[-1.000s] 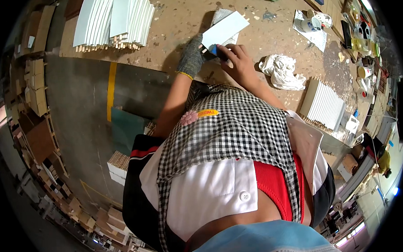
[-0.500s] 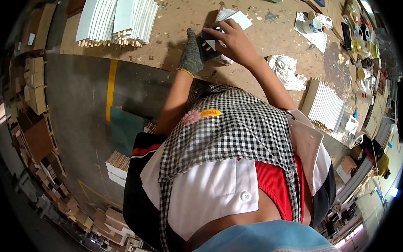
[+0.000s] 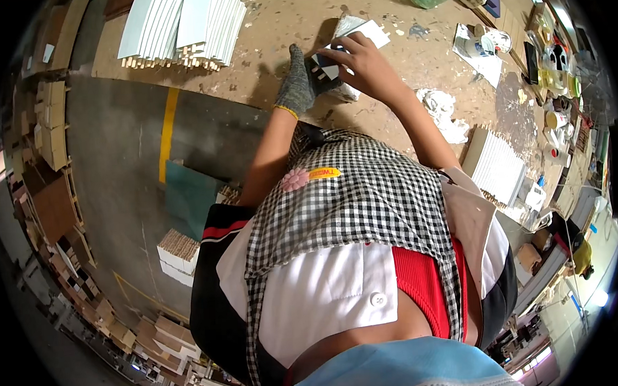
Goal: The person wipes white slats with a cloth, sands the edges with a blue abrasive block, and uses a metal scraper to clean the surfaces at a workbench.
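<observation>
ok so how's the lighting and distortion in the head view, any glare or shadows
Head view: fisheye bending tilts and curves the stacked boxes toward the black rim; head view: a glaring light at the lower right; head view: a soft shadow on the table just left of the gloved left hand.

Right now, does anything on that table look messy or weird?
Yes. The white cloth lies crumpled on the stained table, while the white boards stand in neat rows. Also, the left hand is gloved but the right hand is bare, so they don't match.
</observation>
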Motion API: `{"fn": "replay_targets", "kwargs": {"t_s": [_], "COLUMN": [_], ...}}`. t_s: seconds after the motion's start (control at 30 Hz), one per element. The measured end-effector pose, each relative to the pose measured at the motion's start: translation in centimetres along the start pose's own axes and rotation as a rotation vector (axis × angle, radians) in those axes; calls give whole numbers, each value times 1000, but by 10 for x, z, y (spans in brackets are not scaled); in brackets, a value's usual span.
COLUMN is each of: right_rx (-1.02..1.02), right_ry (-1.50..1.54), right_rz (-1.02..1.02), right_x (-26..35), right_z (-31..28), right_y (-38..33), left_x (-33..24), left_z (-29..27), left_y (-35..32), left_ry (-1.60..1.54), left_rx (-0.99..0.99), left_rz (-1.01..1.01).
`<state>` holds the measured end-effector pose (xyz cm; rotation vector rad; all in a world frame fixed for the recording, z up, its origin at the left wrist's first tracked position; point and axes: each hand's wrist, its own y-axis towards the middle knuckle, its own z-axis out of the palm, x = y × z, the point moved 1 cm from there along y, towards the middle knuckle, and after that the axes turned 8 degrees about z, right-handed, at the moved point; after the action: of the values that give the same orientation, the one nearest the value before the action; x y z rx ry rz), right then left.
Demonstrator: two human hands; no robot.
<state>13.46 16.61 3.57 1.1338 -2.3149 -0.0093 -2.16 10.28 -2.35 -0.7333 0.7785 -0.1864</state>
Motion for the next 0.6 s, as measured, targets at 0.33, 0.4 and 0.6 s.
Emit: {"fn": "replay_targets", "kwargs": {"t_s": [0.33, 0.4, 0.6], "right_rx": [64, 111, -44], "right_ry": [-33, 130, 478], "right_rz": [-73, 15, 642], "right_x": [2, -3, -86], "right_z": [-16, -32, -72], "right_y": [-28, -47, -128], "left_x": [1, 1, 3], "left_z": [1, -1, 2], "left_y": [7, 7, 4], "left_ry": [10, 9, -115], "left_rx": [36, 84, 104], "left_rz": [-40, -5, -13]}}
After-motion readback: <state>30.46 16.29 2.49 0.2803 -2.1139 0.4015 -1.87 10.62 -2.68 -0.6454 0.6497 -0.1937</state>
